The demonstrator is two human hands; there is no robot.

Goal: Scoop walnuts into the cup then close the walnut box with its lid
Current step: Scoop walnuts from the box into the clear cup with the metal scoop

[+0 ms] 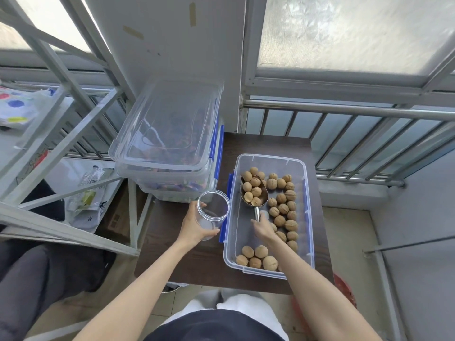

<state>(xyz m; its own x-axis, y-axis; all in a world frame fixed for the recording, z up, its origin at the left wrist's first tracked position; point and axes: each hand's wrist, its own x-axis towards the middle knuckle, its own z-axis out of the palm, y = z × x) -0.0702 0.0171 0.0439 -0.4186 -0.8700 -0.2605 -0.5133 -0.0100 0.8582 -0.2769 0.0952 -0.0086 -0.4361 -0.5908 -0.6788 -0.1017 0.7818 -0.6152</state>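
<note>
The left hand [194,227] wraps the clear cup [212,210], which tilts with its mouth towards the walnut box [268,215] just to its right; bare dark table [172,232] lies beneath and nearer the body. Beyond this hand, a clear lid [170,124] rests on stacked tubs, whose contents are blurred. The right hand [264,228], inside the box, grips the handle of a metal scoop [254,193] loaded with walnuts [283,207]; the grip hides most of the handle. Loose walnuts lie right of and behind this hand, its forearm covering some. The box's right wall nears the table edge.
</note>
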